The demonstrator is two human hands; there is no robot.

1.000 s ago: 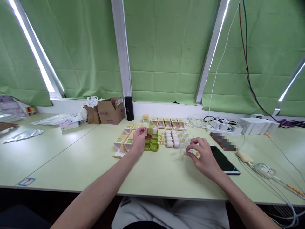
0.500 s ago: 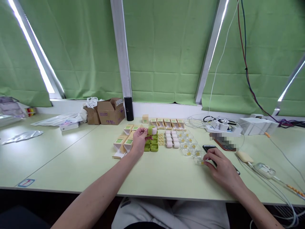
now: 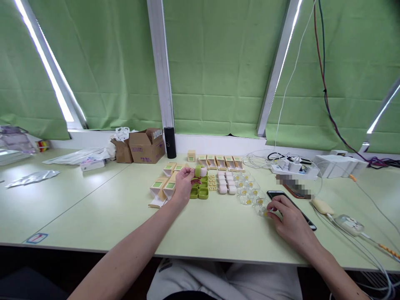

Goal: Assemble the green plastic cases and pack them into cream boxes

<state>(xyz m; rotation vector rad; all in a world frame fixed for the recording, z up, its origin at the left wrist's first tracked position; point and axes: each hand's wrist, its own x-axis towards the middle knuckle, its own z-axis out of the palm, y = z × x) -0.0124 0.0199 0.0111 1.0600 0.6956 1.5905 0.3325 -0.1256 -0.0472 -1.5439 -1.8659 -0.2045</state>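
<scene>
Several clear cups hold yellow pieces — right fingers pinch one, left fingers a green-pink case.

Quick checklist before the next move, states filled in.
1. Left hand holding the green-and-pink piece: ok.
2. Right hand gripping a clear cup: cannot tell; fingertips are at its edge.
3. Right hand clear of the tablet: cannot tell; it overlaps in view, contact unclear.
4. Pink blocks in two columns: ok.
5. Yellow squares grouped between green trays and pink blocks: ok.
</scene>
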